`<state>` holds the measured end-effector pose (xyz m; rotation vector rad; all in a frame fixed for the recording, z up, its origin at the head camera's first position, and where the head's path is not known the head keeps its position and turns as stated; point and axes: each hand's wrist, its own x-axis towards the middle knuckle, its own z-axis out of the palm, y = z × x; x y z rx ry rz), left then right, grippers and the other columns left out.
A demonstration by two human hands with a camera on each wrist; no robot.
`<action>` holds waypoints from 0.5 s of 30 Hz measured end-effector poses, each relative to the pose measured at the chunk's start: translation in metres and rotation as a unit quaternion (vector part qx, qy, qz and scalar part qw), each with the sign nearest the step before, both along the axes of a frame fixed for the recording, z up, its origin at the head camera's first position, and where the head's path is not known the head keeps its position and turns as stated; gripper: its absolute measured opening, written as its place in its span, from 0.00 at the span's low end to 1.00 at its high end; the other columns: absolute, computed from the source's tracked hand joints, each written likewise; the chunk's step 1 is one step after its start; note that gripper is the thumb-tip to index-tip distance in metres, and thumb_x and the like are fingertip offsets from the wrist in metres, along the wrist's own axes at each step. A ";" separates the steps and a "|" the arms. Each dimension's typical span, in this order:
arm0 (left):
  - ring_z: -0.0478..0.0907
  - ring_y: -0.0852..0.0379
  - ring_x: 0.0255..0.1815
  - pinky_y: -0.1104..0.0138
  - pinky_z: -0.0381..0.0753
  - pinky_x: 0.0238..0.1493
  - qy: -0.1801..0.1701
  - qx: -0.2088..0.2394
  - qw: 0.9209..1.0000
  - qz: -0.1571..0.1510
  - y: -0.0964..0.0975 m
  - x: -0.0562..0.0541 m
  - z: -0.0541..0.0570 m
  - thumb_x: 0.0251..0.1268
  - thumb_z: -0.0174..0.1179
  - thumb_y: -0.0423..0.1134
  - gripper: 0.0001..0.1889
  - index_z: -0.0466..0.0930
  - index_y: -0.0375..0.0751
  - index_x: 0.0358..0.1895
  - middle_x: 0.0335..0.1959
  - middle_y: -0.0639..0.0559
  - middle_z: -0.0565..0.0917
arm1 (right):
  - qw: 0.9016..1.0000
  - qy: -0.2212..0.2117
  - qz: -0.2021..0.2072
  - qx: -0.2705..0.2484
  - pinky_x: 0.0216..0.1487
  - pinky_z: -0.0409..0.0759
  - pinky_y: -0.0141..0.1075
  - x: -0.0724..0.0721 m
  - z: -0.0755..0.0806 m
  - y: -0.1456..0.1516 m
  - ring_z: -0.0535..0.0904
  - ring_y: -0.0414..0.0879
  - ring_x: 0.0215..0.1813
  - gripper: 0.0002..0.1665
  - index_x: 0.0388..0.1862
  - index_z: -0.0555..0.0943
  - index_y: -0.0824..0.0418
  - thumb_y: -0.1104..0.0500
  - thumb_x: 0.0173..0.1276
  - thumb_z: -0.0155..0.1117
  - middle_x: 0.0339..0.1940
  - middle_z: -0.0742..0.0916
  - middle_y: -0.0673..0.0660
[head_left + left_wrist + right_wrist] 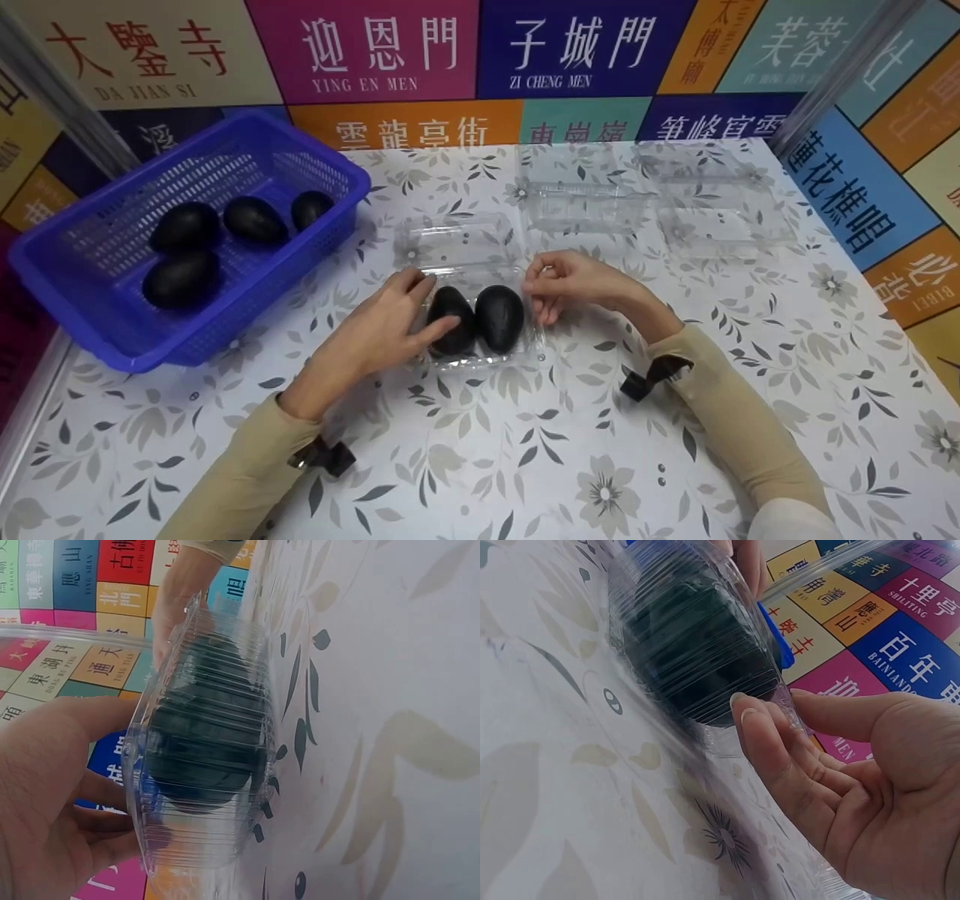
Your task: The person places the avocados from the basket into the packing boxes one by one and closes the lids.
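Two black avocados (499, 319) lie side by side in an open clear plastic clamshell box (480, 363) on the table. My left hand (382, 319) is at the box's left side, its thumb reaching over the left avocado (450, 341) and its other fingers by the far left corner. In the left wrist view those fingers pass behind the rim, partly hidden by the ribbed wall. My right hand (574, 285) pinches the right rim between thumb and fingers, as the right wrist view shows. The raised clear lid (461, 240) tilts back behind the box.
A blue plastic basket (187, 349) with several black avocados (185, 227) stands at the left. Further clear boxes, one (589, 206) behind the right hand and another (724, 217) at the back right, lie open. Printed panels (390, 52) wall the table's back and sides.
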<state>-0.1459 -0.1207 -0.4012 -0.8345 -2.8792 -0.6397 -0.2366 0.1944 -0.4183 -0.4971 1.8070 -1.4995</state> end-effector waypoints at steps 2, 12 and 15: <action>0.76 0.43 0.55 0.50 0.80 0.56 0.018 0.017 1.000 0.006 -0.001 -0.002 0.000 0.76 0.53 0.58 0.32 0.73 0.31 0.65 0.57 0.36 0.74 | 1.000 -0.001 0.000 0.000 0.31 0.87 0.40 0.000 0.000 0.000 0.85 0.48 0.27 0.11 0.44 0.74 0.69 0.61 0.75 0.63 0.28 0.86 0.62; 0.77 0.40 0.58 0.50 0.79 0.58 0.057 0.095 0.992 0.060 -0.011 -0.012 0.000 0.75 0.59 0.43 0.23 0.75 0.28 0.63 0.57 0.34 0.76 | 1.000 0.007 -0.006 0.020 0.33 0.87 0.42 0.001 0.001 0.000 0.86 0.49 0.28 0.13 0.47 0.74 0.69 0.58 0.76 0.62 0.30 0.87 0.63; 0.79 0.41 0.51 0.49 0.80 0.52 0.050 0.106 0.990 0.082 -0.015 -0.015 0.000 0.74 0.60 0.42 0.21 0.76 0.31 0.62 0.54 0.36 0.78 | 1.000 0.008 -0.010 0.017 0.33 0.87 0.43 0.000 0.001 0.000 0.86 0.50 0.27 0.14 0.48 0.74 0.69 0.57 0.77 0.61 0.29 0.87 0.63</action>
